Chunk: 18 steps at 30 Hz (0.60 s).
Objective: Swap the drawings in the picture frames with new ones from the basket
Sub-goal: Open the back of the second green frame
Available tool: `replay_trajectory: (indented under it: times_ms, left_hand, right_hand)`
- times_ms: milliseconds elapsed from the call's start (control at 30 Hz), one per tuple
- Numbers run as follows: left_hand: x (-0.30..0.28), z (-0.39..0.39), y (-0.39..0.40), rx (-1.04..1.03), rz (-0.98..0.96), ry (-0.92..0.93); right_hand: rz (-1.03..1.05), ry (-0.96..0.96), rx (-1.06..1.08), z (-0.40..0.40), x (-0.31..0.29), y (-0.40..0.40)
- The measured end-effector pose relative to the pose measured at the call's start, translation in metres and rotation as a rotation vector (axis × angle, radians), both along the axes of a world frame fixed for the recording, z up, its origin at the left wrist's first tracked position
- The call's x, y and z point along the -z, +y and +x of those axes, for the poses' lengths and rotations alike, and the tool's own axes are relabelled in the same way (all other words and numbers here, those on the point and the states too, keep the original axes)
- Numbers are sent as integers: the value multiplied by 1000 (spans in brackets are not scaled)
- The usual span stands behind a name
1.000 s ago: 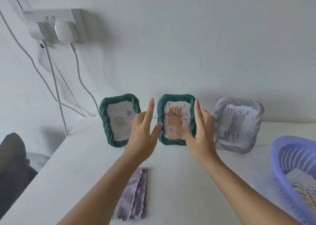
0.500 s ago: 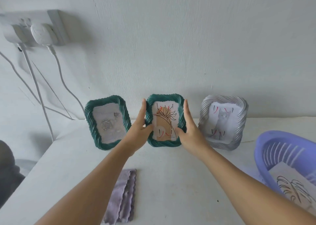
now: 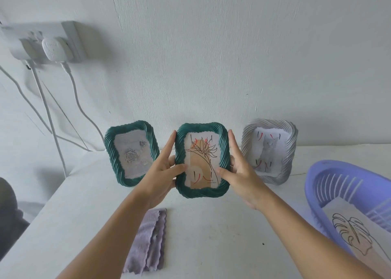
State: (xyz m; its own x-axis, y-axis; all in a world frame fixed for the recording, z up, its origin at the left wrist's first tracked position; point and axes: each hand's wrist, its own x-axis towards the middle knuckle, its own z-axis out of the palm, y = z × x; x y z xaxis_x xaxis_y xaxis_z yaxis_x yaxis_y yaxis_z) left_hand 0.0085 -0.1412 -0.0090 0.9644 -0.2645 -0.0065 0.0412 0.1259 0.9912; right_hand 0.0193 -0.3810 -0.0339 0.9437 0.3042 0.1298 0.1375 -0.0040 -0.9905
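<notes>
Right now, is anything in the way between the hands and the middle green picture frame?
No. The left hand and right hand already grip the middle green twisted-rim picture frame by its two sides, thumbs on its front. Nothing sits between them.

Both forearms reach fwd from the bottom edge, converging. Left hand [image 3: 161, 168] and right hand [image 3: 241, 168] each grip one side of the middle frame [image 3: 203, 192]: thumbs across its front (lower half), index fingers straight up along its edges, other fingers behind, hidden.
</notes>
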Motion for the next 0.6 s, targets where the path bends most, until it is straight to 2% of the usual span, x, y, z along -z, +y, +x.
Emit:
replay_trajectory:
  times_ms: [367, 600]
  left_hand:
    - [-10, -23, -2, 59, -70, -26]
    - [-15, -42, -5, 52, -37, -33]
  right_hand:
    - [51, -12, -17, -16, -8, 1]
    - [119, -9, -39, -33, -8, -1]
